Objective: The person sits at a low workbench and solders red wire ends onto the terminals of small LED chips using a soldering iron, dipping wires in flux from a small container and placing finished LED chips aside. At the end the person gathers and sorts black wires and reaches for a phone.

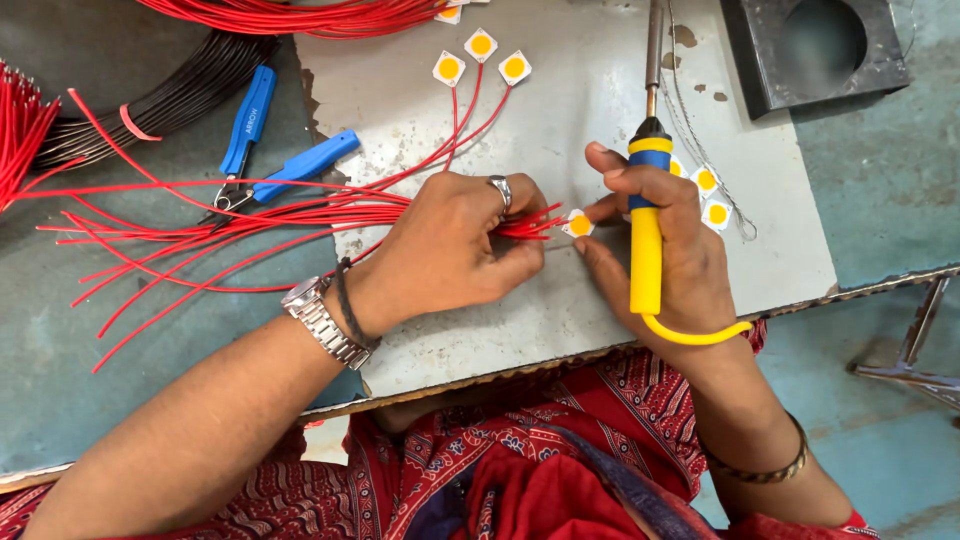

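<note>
The small white square chip with a yellow round centre (pixel 578 224) lies on the grey metal plate (pixel 600 110), between both hands. The left hand (pixel 455 245), clamped on a bundle of thin red wires (pixel 300 215), points their ends rightward at the chip. The right hand (pixel 665 250), gripping a yellow-and-blue soldering iron (pixel 647 215) upright, touches the chip's right side with its fingertips.

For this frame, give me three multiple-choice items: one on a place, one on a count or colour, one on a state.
1. Where do the blue-handled cutters lie?
A. Left of the left hand
B. Right of the right hand
C. On the lap

2. How many wired LED chips lie grouped at the top of the grey plate?
A. One
B. Three
C. Six

3. How is the soldering iron held?
A. Lying loose on the plate
B. Gripped in the right hand, tip pointing away
C. Held in the left hand

Answers:
1. A: the cutters rest on the bench beyond the red wires, left of the left hand.
2. B: three square chips with yellow centres sit there.
3. B: the right hand wraps its yellow-and-blue handle.
</note>
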Demonstrator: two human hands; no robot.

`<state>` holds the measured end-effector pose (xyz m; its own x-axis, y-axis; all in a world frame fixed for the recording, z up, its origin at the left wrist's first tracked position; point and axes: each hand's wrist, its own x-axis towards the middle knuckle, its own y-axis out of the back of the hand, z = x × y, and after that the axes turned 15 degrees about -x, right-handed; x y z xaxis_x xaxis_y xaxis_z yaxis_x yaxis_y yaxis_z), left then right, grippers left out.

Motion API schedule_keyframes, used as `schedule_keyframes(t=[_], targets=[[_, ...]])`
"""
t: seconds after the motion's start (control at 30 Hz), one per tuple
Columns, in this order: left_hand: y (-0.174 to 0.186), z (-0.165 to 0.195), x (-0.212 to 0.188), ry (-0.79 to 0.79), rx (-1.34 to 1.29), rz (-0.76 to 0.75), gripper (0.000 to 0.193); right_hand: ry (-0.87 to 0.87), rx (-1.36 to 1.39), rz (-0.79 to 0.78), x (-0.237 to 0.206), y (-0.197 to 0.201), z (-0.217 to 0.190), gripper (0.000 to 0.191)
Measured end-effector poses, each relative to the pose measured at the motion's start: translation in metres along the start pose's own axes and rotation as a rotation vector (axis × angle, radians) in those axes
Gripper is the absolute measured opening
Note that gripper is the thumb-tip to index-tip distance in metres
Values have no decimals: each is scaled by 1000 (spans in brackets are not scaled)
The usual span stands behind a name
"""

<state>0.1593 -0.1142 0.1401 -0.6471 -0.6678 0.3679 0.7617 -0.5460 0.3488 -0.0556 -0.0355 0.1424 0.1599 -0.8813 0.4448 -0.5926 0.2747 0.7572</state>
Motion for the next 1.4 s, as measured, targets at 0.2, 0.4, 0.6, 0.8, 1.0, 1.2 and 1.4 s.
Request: schedule_keyframes(t=[0.2, 0.4, 0.6, 0.8, 1.0, 1.2, 1.4], targets=[[-9, -14, -11, -68, 55, -44, 23, 5, 2, -12, -15, -10, 8, 61], [-4, -22, -26, -96, 241, -174, 32, 36, 13, -15, -21, -32, 2, 62], [-1, -28, -28, -94, 334, -226, 35, 40, 49, -5, -20, -43, 2, 60], [-1, -40, -42, -104, 408, -238, 38, -79, 196, 170, -60, -46, 13, 23], [14, -54, -66, -136, 419, -219, 40, -214, 504, 480, -123, -40, 65, 44], [33, -66, -89, -129, 396, -235, 41, -351, 651, 571, -151, -47, 77, 39], [40, -67, -103, -116, 374, -231, 38, -356, 388, 353, -123, -55, 3, 28]])
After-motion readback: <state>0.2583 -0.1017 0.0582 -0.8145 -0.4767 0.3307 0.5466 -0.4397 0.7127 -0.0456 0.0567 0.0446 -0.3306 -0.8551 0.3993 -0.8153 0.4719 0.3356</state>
